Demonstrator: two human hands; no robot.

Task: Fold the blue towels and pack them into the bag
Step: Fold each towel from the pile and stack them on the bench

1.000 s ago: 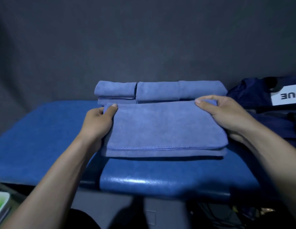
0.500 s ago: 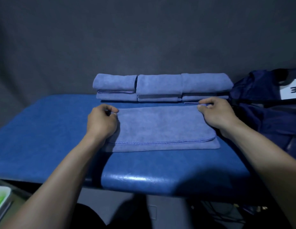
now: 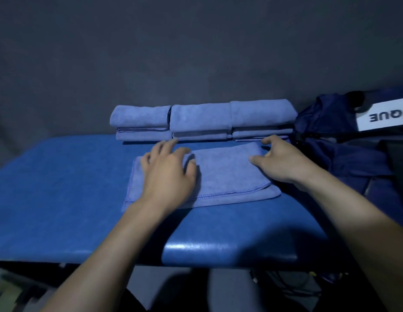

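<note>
We see the bag (image 3: 344,140), dark navy, slumped at the right end of the table (image 3: 61,188), its white label w/ mirrored lettering facing up. Its opening and inside aren't visible, so we can't tell what it holds; no towel shows in it.

The towel (image 3: 229,174) we're working lies flat on the table centre, folded over once, stitched hem running along the near edge, upper layer set a bit back from the lower one.

Our left hand (image 3: 167,174) lies palm down on the towel's left half, fingers spread and straight, pressing the cloth flat; the tips are motion-blurred. Forearm comes in from bottom left. Our right hand (image 3: 279,161) sits at the towel's far right corner, palm down, fingers loosely bent, thumb pointing left across the cloth. It touches the fabric but we can't tell for sure whether it pinches the corner; it looks relaxed, not gripping. Forearm comes in from bottom right, crossing the table's near right corner.

Behind the towel, just beyond our fingertips, the stacks (image 3: 202,122) of folded towels stand in a row of three along the table's far edge, side by side, touching; the rightmost sits just beside the bag. A dark grey backdrop (image 3: 196,52) hangs behind. Under the table, cables, dim.
</note>
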